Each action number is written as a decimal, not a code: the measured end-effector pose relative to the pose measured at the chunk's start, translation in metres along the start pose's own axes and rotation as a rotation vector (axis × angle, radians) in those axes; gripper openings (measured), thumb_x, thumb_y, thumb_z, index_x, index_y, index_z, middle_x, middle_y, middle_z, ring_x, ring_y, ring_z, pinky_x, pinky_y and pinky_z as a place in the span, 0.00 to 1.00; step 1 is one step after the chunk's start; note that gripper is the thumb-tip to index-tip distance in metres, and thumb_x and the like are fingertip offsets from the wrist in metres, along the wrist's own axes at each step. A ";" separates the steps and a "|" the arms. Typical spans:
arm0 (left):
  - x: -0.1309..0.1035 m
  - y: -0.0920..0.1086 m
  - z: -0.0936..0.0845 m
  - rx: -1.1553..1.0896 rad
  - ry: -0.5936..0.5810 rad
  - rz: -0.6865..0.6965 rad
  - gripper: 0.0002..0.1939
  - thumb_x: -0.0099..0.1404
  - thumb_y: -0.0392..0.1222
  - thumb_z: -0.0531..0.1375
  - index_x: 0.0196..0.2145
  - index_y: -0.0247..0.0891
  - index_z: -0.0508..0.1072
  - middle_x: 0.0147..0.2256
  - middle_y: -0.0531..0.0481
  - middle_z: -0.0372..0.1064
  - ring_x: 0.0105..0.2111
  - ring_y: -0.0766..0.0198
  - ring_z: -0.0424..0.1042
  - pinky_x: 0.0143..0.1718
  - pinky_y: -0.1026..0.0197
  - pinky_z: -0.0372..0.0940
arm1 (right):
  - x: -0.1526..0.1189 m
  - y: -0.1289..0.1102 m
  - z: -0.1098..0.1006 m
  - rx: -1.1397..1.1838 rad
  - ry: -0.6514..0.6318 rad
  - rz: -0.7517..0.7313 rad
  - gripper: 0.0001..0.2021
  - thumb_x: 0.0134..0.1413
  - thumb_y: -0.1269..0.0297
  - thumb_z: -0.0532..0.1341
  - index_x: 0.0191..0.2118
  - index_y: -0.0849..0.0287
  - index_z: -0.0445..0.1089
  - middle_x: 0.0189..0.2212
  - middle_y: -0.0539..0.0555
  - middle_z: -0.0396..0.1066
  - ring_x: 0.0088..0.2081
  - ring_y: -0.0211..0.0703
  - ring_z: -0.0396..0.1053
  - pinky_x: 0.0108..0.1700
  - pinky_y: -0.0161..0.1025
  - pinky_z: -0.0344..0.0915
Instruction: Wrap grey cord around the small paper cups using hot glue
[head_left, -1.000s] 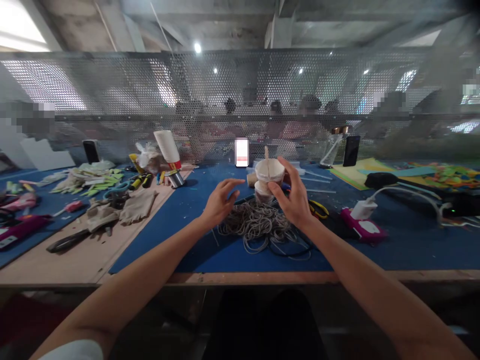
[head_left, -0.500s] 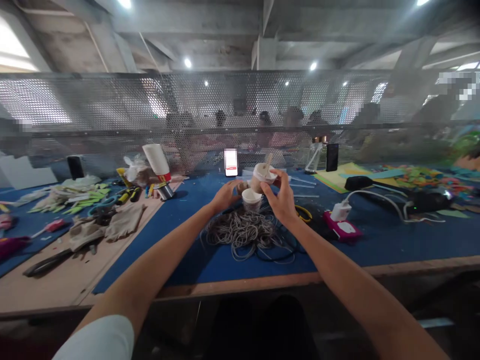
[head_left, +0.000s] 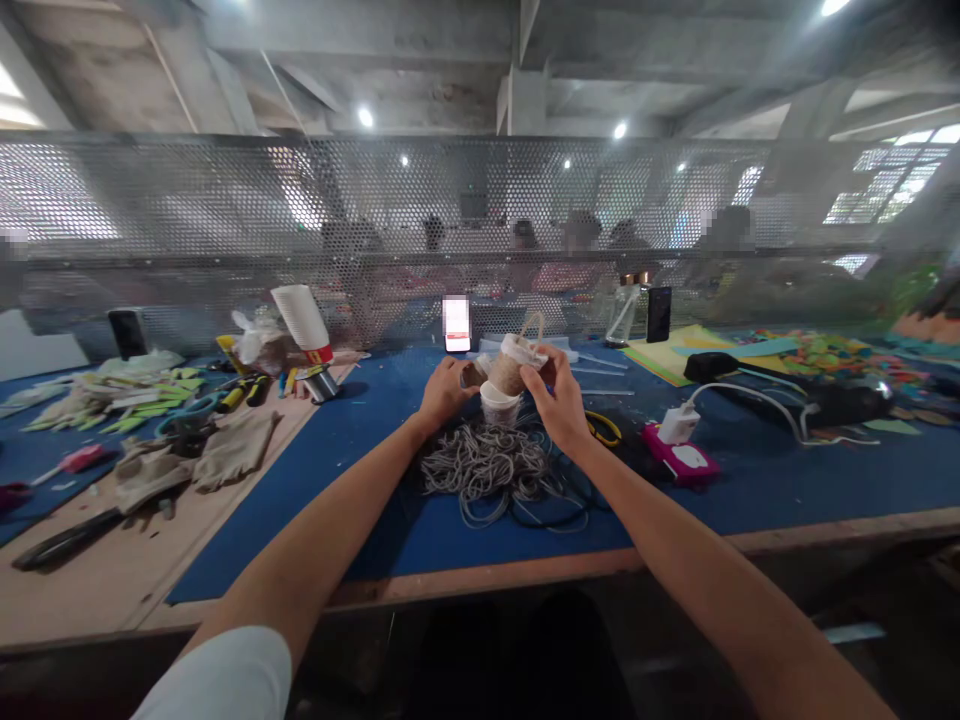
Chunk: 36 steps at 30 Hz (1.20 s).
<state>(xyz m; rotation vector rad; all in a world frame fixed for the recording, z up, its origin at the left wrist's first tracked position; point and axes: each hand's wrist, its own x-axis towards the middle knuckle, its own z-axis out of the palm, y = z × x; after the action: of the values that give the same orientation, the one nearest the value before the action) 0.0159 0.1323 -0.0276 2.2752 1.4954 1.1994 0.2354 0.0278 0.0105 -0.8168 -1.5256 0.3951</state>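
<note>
My right hand (head_left: 556, 392) grips a small cup wrapped in tan cord (head_left: 508, 372), with a white rim and a thin loop rising above it. The wrapped cup is tilted just over a white paper cup (head_left: 499, 403). To the left, my left hand (head_left: 445, 392) is closed round a small brownish roll (head_left: 472, 374) beside the cups. A loose heap of grey cord (head_left: 487, 465) lies on the blue table mat in front of the white cup.
A phone (head_left: 457, 325) stands upright behind my hands. Stacked paper cups (head_left: 301, 318), gloves (head_left: 235, 450) and pliers lie left. On the right are a magenta box (head_left: 681, 456) with a white charger, cables, a glass bottle (head_left: 622, 312) and coloured paper.
The wrapped cup has tipped, so more of its corded side shows, and its loop now stands higher. The camera view has shifted slightly.
</note>
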 end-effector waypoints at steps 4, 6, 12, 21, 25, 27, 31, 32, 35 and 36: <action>-0.004 0.005 -0.006 0.066 0.016 -0.132 0.19 0.55 0.44 0.66 0.44 0.38 0.73 0.48 0.39 0.66 0.50 0.47 0.68 0.54 0.52 0.61 | 0.000 0.003 0.000 0.031 -0.004 0.064 0.23 0.60 0.45 0.58 0.55 0.53 0.61 0.48 0.59 0.74 0.48 0.49 0.73 0.52 0.52 0.70; -0.007 0.004 -0.008 0.028 0.060 -0.199 0.19 0.52 0.45 0.68 0.41 0.39 0.72 0.46 0.39 0.67 0.50 0.46 0.68 0.53 0.52 0.61 | 0.000 0.003 0.000 0.049 -0.005 0.080 0.22 0.61 0.45 0.57 0.54 0.53 0.62 0.46 0.58 0.74 0.48 0.49 0.73 0.51 0.52 0.69; -0.004 -0.012 -0.012 -0.481 0.177 -0.428 0.23 0.42 0.43 0.74 0.34 0.40 0.68 0.37 0.46 0.72 0.45 0.50 0.70 0.50 0.52 0.63 | 0.001 -0.001 0.000 0.087 0.029 0.116 0.20 0.61 0.43 0.56 0.44 0.55 0.69 0.39 0.53 0.74 0.42 0.46 0.71 0.47 0.45 0.69; -0.001 -0.001 -0.032 -1.376 -0.001 -0.624 0.13 0.59 0.46 0.59 0.37 0.35 0.70 0.32 0.43 0.74 0.34 0.56 0.76 0.41 0.54 0.71 | 0.007 0.018 0.003 0.305 0.035 0.308 0.27 0.57 0.35 0.53 0.42 0.56 0.70 0.31 0.54 0.75 0.34 0.48 0.75 0.39 0.49 0.75; -0.006 0.008 -0.038 -1.503 -0.070 -0.611 0.14 0.60 0.46 0.57 0.38 0.31 0.71 0.33 0.39 0.75 0.34 0.57 0.75 0.44 0.53 0.71 | 0.008 0.026 0.002 0.297 0.011 0.302 0.29 0.59 0.35 0.51 0.43 0.56 0.71 0.32 0.56 0.76 0.35 0.48 0.76 0.40 0.50 0.75; -0.007 0.009 -0.040 -1.539 -0.101 -0.605 0.15 0.61 0.46 0.56 0.38 0.31 0.72 0.34 0.38 0.75 0.35 0.57 0.75 0.44 0.54 0.71 | 0.008 0.026 0.002 0.308 0.013 0.305 0.28 0.59 0.35 0.52 0.43 0.56 0.71 0.32 0.56 0.75 0.35 0.48 0.76 0.40 0.51 0.76; -0.007 0.009 -0.044 -1.571 -0.144 -0.581 0.16 0.60 0.46 0.56 0.40 0.31 0.72 0.36 0.38 0.76 0.37 0.57 0.75 0.45 0.54 0.71 | 0.008 0.020 0.004 0.386 0.061 0.333 0.26 0.56 0.36 0.57 0.41 0.56 0.71 0.31 0.54 0.74 0.34 0.46 0.75 0.41 0.50 0.76; -0.007 0.009 -0.045 -1.569 -0.146 -0.576 0.16 0.59 0.46 0.56 0.40 0.31 0.72 0.36 0.37 0.76 0.37 0.56 0.75 0.46 0.54 0.71 | 0.008 0.018 0.004 0.406 0.070 0.333 0.25 0.55 0.37 0.58 0.41 0.56 0.71 0.30 0.53 0.74 0.33 0.46 0.75 0.41 0.49 0.76; -0.009 0.009 -0.046 -1.569 -0.161 -0.561 0.17 0.58 0.45 0.56 0.41 0.30 0.72 0.37 0.37 0.76 0.38 0.55 0.76 0.45 0.53 0.71 | 0.007 0.014 0.002 0.435 0.074 0.315 0.22 0.54 0.39 0.61 0.38 0.55 0.71 0.29 0.51 0.73 0.33 0.44 0.75 0.40 0.47 0.77; -0.010 0.010 -0.046 -1.572 -0.171 -0.556 0.17 0.58 0.45 0.56 0.41 0.30 0.72 0.37 0.36 0.76 0.37 0.55 0.76 0.45 0.53 0.71 | 0.007 0.013 0.001 0.436 0.069 0.305 0.21 0.54 0.40 0.61 0.37 0.55 0.71 0.29 0.51 0.73 0.33 0.43 0.75 0.40 0.46 0.76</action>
<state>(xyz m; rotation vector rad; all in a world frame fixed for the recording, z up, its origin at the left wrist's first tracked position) -0.0115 0.1068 0.0032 0.7920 0.5222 1.1910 0.2379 0.0419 0.0067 -0.7048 -1.1893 0.8812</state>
